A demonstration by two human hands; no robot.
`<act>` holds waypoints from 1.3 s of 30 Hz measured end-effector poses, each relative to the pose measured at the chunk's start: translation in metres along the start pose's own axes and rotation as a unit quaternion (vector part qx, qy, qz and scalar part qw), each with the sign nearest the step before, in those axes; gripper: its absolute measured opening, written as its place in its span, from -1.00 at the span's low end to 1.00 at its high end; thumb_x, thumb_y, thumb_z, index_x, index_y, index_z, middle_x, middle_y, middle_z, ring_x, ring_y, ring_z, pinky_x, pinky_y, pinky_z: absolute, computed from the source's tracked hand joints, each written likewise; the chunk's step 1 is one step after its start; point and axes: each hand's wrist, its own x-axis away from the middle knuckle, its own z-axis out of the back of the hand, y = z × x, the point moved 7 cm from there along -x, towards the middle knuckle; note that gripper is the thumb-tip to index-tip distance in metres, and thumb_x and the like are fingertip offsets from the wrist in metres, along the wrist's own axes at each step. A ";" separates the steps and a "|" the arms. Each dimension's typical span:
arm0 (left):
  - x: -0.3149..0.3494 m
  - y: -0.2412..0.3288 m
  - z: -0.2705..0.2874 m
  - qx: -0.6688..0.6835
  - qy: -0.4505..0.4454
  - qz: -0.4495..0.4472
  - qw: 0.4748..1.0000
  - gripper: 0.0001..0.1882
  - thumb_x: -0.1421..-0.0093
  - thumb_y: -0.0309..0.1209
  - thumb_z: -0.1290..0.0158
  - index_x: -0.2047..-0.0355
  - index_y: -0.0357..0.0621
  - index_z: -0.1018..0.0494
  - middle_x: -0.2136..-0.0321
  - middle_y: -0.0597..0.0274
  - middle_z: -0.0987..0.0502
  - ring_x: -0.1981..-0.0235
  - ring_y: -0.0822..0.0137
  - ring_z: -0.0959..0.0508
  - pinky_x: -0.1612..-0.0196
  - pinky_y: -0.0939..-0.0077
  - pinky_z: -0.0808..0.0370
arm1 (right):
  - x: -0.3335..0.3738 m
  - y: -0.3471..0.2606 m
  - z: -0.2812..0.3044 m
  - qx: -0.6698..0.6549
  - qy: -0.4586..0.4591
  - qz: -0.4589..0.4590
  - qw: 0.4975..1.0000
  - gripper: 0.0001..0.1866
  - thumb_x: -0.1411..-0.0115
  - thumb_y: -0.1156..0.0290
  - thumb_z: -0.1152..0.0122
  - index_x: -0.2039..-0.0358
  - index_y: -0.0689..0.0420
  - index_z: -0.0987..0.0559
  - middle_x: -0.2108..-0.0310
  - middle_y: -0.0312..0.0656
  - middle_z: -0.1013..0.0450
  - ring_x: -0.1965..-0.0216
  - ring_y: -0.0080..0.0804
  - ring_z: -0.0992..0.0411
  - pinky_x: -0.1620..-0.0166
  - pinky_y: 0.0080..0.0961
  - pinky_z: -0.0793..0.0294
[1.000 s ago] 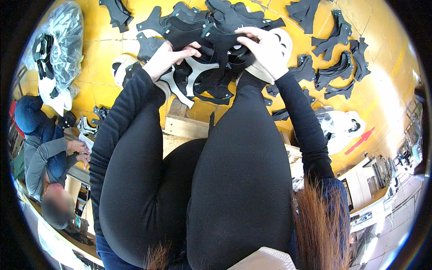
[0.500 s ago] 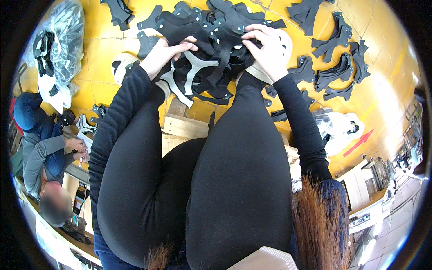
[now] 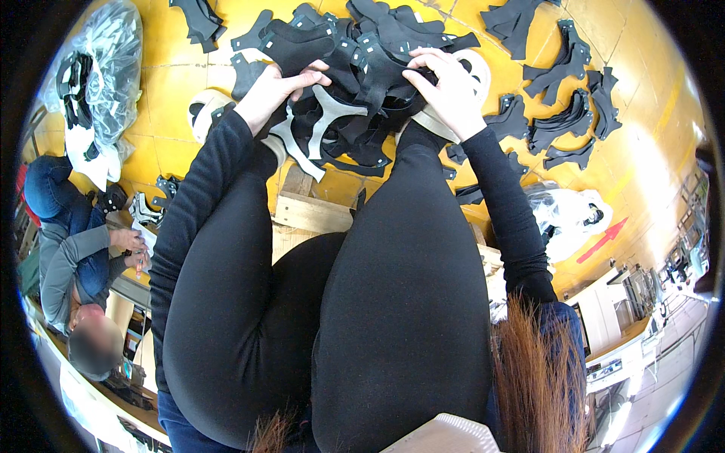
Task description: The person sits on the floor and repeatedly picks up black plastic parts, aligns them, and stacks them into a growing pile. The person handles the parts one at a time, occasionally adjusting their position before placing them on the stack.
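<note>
Left hand [image 3: 270, 92] narrowly curled, right hand [image 3: 451, 90] slightly parted at thumb and forefinger; whether either pinches anything, I cannot tell. A flat, white, Y-shaped piece [image 3: 330, 118] lies just below the left hand; between both, black, curved, flat pieces [image 3: 381, 73] lie heaped on the yellow tiled floor [image 3: 168, 94].
</note>
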 end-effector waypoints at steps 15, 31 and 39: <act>0.001 -0.001 0.001 0.020 0.001 0.011 1.000 -0.69 -0.23 -0.31 -0.13 0.09 -0.24 -0.51 0.27 0.17 -0.64 0.48 0.55 -0.38 0.43 0.66 -0.25 | -0.007 -0.020 0.002 0.047 0.014 0.072 0.996 -0.82 -0.09 0.45 -0.26 0.25 0.12 -0.59 0.25 -0.23 -0.52 0.12 -0.28 -0.44 -0.01 -0.40 -0.39; 0.006 0.055 -0.026 -0.049 -0.027 -0.088 0.995 -0.75 -0.21 -0.30 -0.19 0.17 -0.14 -0.50 0.25 0.33 -0.56 0.16 0.43 -0.53 -0.02 0.50 -0.42 | -0.060 -0.065 0.041 -0.286 0.034 -0.051 0.956 -0.70 -0.21 0.44 -0.23 0.04 0.21 -0.52 0.16 -0.19 -0.53 0.15 -0.42 -0.48 0.03 -0.50 -0.44; 0.008 0.076 0.015 0.378 -0.082 -0.137 0.912 -0.70 -0.42 -0.16 0.09 0.44 0.02 -0.22 0.63 0.56 -0.02 0.63 0.64 -0.03 0.39 0.66 -0.13 | -0.047 -0.020 0.015 -0.057 -0.027 -0.047 0.997 -0.73 -0.21 0.26 -0.27 0.17 0.15 -0.64 0.25 -0.20 -0.59 0.25 -0.49 -0.54 0.18 -0.58 -0.48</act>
